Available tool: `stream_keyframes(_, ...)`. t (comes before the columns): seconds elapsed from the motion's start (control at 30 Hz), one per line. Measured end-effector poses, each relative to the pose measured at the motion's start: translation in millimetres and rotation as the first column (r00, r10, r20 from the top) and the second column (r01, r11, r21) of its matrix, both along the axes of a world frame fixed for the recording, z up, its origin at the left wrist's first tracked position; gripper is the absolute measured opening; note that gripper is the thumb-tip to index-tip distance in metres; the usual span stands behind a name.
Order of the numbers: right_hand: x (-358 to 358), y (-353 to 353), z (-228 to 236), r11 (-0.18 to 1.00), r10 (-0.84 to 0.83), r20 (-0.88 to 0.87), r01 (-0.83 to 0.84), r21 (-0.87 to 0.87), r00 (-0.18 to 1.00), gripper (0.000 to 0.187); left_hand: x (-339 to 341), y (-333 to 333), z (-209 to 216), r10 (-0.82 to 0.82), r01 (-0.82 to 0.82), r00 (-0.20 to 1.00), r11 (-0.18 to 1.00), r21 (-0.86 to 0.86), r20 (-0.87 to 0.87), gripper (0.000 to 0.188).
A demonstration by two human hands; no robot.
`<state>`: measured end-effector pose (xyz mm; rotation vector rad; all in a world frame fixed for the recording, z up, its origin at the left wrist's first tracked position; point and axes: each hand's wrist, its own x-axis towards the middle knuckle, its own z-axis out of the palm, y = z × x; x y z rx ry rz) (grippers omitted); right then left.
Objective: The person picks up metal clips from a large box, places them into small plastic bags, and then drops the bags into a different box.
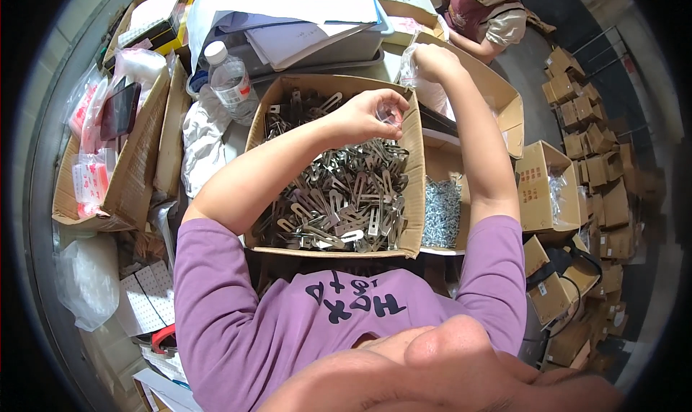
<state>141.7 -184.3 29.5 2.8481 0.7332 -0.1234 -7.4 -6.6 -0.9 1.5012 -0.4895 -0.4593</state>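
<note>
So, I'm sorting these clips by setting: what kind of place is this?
Probably a small hardware packing workshop: a cardboard box of metal brackets, a box of screws, and many small cartons stacked alongside.

The left hand hides whatever its grip pinches; the right hand's clear bag contents are unreadable.

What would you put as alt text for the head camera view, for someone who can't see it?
A person in a purple shirt holds their left hand above a cardboard box of flat metal clips, while their right hand grips a clear plastic bag beyond it. A box of small screws sits alongside.
</note>
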Motion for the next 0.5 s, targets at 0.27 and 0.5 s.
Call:
stream_keyframes(0.27, -11, -25, 9, 0.969, 0.025, 0.056, -0.037, 0.243, 0.998, 0.017, 0, -3, 3, -0.006, 0.005, 0.999, 1.0, 0.014, 0.037, 0.049)
stream_keyframes(0.5, -28, -38, 19, 0.849, -0.02, 0.147, -0.061, 0.525, 0.989, 0.016, 1, -2, 2, -0.009, 0.009, 1.0, 1.0, 0.011, 0.017, 0.048)
